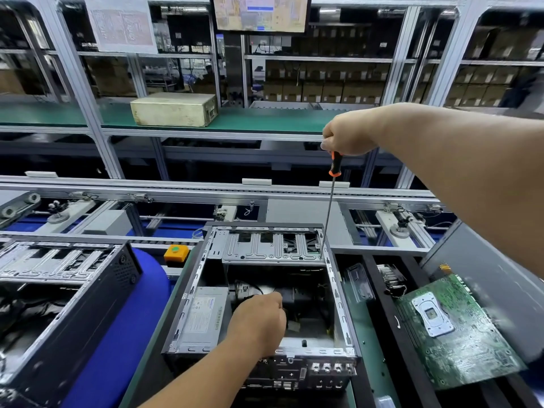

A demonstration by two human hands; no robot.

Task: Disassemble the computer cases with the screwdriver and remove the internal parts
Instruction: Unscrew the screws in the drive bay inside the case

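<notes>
An open computer case (343, 313) lies on the bench in front of me, with a silver drive cage (270, 245) at its far end and a grey power supply (203, 316) at its left. My right hand (348, 131) grips the orange-and-black handle of a long screwdriver (329, 207), held upright, its tip down at the drive cage's right corner. My left hand (259, 322) reaches into the case with curled fingers over dark parts; what it holds is hidden.
A second open case (67, 278) lies at the left on a blue surface (123, 334). A removed green motherboard (459, 331) rests at the right. An orange button box (176, 253) sits behind the cases. A conveyor frame (206, 189) and a beige box (175, 108) are further back.
</notes>
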